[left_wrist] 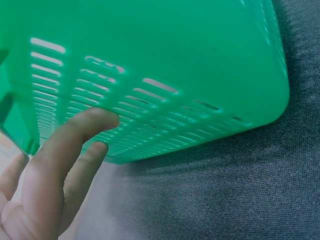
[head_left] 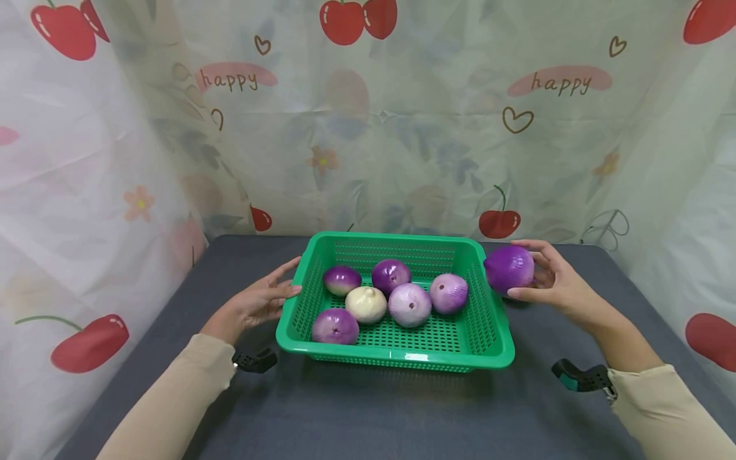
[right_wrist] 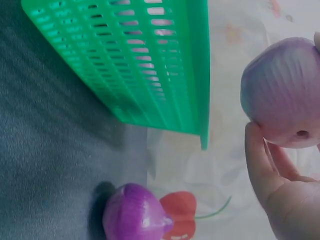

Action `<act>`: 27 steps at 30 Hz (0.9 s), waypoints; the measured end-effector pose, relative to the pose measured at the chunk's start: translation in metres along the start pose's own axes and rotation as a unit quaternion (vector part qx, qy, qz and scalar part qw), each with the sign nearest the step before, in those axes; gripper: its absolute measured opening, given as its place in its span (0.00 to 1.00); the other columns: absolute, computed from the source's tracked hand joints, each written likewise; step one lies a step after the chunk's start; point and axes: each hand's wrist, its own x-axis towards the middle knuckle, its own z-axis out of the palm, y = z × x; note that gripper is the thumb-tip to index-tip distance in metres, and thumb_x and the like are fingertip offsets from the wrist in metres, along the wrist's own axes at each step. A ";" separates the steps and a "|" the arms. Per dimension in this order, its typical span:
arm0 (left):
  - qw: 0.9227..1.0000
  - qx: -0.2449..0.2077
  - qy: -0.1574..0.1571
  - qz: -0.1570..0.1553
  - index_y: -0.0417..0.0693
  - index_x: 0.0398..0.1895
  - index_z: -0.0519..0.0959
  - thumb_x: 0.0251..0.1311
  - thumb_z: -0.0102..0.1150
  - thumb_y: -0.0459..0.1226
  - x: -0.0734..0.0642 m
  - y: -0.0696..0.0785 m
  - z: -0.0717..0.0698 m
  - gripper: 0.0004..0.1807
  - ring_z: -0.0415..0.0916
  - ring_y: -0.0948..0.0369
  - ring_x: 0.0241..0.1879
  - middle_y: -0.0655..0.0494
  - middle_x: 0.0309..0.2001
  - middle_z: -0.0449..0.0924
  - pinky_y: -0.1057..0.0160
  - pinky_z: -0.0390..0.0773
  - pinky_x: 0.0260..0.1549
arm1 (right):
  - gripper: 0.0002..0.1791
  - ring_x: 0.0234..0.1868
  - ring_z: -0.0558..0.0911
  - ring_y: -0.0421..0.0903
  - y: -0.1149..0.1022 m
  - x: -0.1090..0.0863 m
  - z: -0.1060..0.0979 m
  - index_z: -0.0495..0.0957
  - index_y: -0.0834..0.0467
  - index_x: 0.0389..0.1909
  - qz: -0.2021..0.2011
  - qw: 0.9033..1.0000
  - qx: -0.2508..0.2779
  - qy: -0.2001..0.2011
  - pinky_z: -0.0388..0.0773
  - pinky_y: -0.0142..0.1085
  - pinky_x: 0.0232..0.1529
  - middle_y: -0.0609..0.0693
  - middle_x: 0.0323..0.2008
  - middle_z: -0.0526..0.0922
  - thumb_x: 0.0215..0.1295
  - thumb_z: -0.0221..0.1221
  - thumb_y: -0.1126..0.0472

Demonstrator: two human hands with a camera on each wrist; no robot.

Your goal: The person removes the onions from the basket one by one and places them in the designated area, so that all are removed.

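A green plastic basket with slotted walls stands on the dark tabletop, holding several onions: most are purple, like the pale purple onion, and one is a cream-white onion. My left hand rests at its left end, thumb and fingertips right at the rim; the left wrist view shows loosely bent fingers against the slotted wall. Just outside the right rim, my right hand holds a purple onion between thumb and fingers. From below, in the right wrist view, that held onion shows a small dark hole.
Another purple onion lies on the table beyond the basket's right end, mostly hidden in the head view. A printed curtain hangs behind the table and along both sides. The dark tabletop reaches toward me in front of the basket.
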 end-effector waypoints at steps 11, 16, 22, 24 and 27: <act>1.000 0.003 -0.002 0.000 0.69 0.78 0.39 0.69 0.52 0.30 0.000 0.000 -0.001 0.45 0.85 0.58 0.41 0.40 0.75 0.48 0.55 0.85 0.41 | 0.36 0.49 0.79 0.32 0.016 -0.004 -0.017 0.56 0.47 0.66 0.026 0.997 0.015 0.071 0.81 0.27 0.42 0.44 0.54 0.67 0.64 0.60 0.71; 1.000 0.003 -0.002 -0.001 0.69 0.78 0.39 0.69 0.52 0.31 0.000 0.000 -0.001 0.45 0.85 0.58 0.41 0.40 0.75 0.48 0.55 0.85 0.41 | 0.34 0.51 0.74 0.31 0.029 -0.007 -0.027 0.58 0.45 0.63 0.024 0.992 0.042 0.112 0.78 0.21 0.43 0.41 0.54 0.68 0.63 0.60 0.71; 1.000 0.007 0.001 -0.003 0.69 0.78 0.40 0.69 0.53 0.32 0.000 0.001 0.000 0.45 0.85 0.58 0.42 0.41 0.75 0.48 0.54 0.85 0.41 | 0.33 0.49 0.73 0.31 0.041 -0.011 -0.041 0.57 0.43 0.61 0.050 0.984 0.059 0.158 0.77 0.17 0.42 0.38 0.53 0.65 0.63 0.62 0.68; 1.000 0.009 0.003 -0.004 0.69 0.78 0.40 0.69 0.53 0.32 0.000 0.000 0.000 0.44 0.85 0.58 0.42 0.41 0.75 0.49 0.54 0.85 0.41 | 0.34 0.48 0.72 0.31 0.045 -0.012 -0.044 0.56 0.42 0.61 0.069 0.981 0.059 0.171 0.77 0.17 0.42 0.37 0.52 0.62 0.63 0.63 0.66; 1.000 0.010 0.003 -0.005 0.69 0.78 0.40 0.69 0.53 0.32 0.000 0.000 0.000 0.44 0.84 0.57 0.43 0.41 0.75 0.49 0.54 0.84 0.42 | 0.38 0.52 0.70 0.38 0.050 -0.013 -0.048 0.52 0.42 0.66 0.099 0.977 0.046 0.184 0.76 0.16 0.41 0.39 0.54 0.60 0.63 0.63 0.64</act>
